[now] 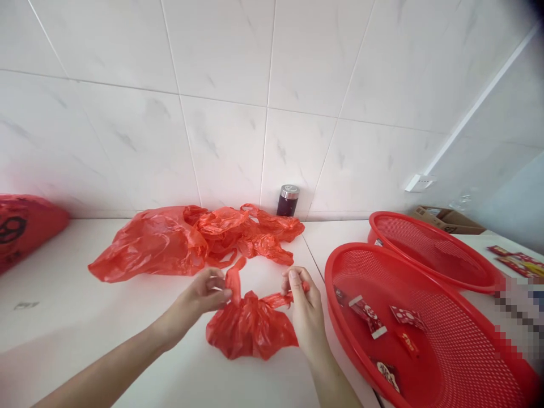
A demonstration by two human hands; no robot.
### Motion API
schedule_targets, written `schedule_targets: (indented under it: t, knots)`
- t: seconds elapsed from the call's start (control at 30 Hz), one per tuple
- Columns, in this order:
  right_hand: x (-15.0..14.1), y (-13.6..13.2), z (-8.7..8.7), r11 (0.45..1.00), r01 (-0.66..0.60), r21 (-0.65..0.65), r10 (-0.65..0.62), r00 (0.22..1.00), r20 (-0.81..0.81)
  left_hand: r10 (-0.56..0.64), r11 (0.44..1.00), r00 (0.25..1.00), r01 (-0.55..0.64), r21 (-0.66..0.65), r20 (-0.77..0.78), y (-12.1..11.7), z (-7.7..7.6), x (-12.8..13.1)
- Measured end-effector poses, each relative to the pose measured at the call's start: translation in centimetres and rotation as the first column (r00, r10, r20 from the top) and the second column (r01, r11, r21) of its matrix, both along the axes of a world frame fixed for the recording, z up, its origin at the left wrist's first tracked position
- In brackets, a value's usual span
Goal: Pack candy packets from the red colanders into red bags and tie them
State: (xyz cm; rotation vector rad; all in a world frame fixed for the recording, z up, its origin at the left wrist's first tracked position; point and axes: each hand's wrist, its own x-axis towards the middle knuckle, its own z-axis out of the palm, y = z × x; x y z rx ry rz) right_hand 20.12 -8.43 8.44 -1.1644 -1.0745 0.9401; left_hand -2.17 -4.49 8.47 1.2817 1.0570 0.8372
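Observation:
A small red plastic bag (253, 334), gathered at its top, rests on the white table in front of me. My left hand (208, 292) is at the bag's upright left handle, with the thumb and curled fingers closed on its edge. My right hand (304, 300) pinches the other handle, which is twisted thin and pulled out to the right. The bag's contents are hidden. Just behind lie crumpled loose red plastic bags (157, 243), bunched together toward the wall.
On the right stands a large red mesh basket (352, 249) with several small wrapped snacks (369, 317) inside. Behind it are a second red basket (433, 232) and a cardboard box (450, 218). A dark tumbler (289, 201) stands by the wall. A full red bag (29, 229) sits far left.

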Motion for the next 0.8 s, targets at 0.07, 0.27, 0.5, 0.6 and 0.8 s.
schedule_targets:
  t: [0.07, 0.27, 0.5, 0.6, 0.8]
  knots:
    - [0.4, 0.0, -0.8, 0.999, 0.025, -0.023, -0.024, 1.000, 0.006, 0.244, 0.966, 0.967, -0.237, 0.100, -0.068, -0.5, 0.9, -1.0]
    - [0.3, -0.3, -1.5, 1.000, -0.003, -0.019, 0.003, 1.000, -0.009, 0.172, 0.391, 0.872, 0.367, 0.844, -0.459, -3.2, 2.3, 3.8]
    - [0.5, -0.8, -1.2, 0.992, 0.123, 0.019, -0.122, 0.991, -0.057, 0.266, 0.619, 0.362, 0.646, 0.446, -0.894, -1.8, -0.8, 6.0]
    - [0.4, -0.7, -1.7, 0.982, 0.186, 0.035, -0.184, 0.982, -0.049, 0.282, 0.655, 0.307, 0.631, 0.416, -0.909, -1.5, -1.2, 4.1]
    - [0.1, -1.8, -5.7, 0.988, 0.094, -0.125, -0.063, 0.971, 0.230, 0.308, 0.626, 0.387, 0.606, 0.491, -0.869, -2.7, 0.0, 4.8]
